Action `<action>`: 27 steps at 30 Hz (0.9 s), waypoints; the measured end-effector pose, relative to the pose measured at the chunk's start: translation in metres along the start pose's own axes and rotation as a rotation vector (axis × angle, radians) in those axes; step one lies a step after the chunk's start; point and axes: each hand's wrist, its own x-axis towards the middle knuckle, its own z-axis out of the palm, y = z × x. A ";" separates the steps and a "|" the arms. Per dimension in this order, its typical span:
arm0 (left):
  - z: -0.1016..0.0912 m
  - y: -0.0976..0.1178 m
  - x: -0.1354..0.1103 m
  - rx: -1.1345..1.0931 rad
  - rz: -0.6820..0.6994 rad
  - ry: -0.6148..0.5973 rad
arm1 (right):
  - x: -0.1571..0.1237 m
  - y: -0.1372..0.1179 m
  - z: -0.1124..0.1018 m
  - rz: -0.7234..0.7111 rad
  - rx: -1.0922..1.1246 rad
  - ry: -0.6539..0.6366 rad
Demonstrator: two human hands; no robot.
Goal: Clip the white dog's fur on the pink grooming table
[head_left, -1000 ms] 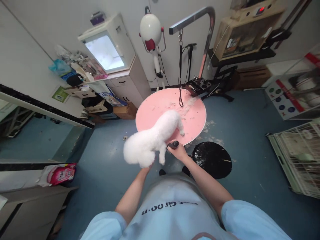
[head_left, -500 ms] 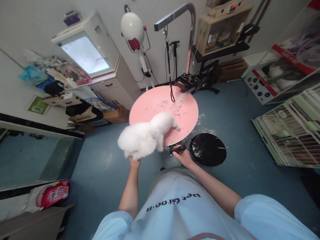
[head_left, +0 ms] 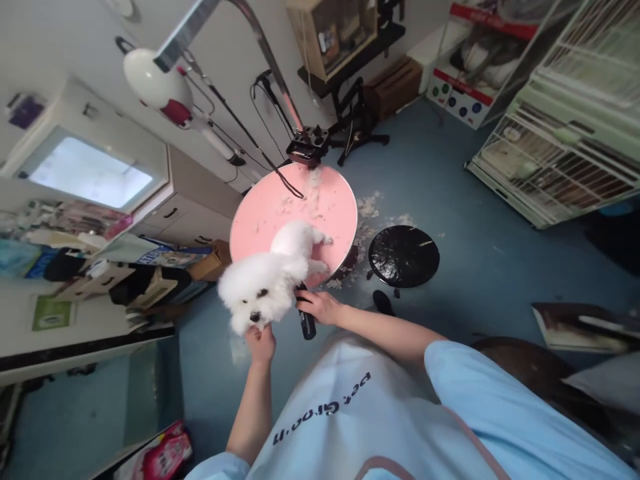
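Note:
A fluffy white dog (head_left: 260, 287) is on the round pink grooming table (head_left: 250, 213), its head over the near edge with the face turned toward me. My left hand (head_left: 261, 341) is closed under its chin, fingers partly hidden in the fur. In my right hand (head_left: 323, 307) is a black hair clipper (head_left: 307, 320), gripped around its body. The clipper's upper end is against or close to the fur beside the dog's neck; I cannot tell whether it touches. Loose white clippings lie on the tabletop.
A metal grooming arm (head_left: 260, 40) with a black loop (head_left: 293, 190) stands at the table's far edge. Beside the table is a black round stool (head_left: 404, 257), with cut hair (head_left: 370, 207) on the floor. Wire cages (head_left: 530, 160) stand right, a lit white cabinet (head_left: 90, 170) left.
The dog's head has turned from hiding its face to showing it. My right hand has brought the clipper left to the dog's neck. The camera view has rotated.

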 end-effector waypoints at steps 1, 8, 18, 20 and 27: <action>-0.002 0.004 0.004 0.000 0.006 0.029 | 0.003 0.003 0.002 -0.004 -0.028 0.007; -0.002 0.015 0.022 -0.040 0.040 0.121 | 0.003 -0.005 0.018 0.038 -0.115 0.080; -0.007 0.015 0.027 -0.061 0.059 0.078 | -0.004 -0.007 0.017 0.074 -0.175 0.064; -0.007 0.016 0.027 -0.060 0.059 0.082 | -0.007 -0.006 0.019 0.119 -0.131 0.050; -0.007 0.020 0.027 -0.044 0.055 0.099 | -0.015 0.015 0.041 0.407 0.111 -0.029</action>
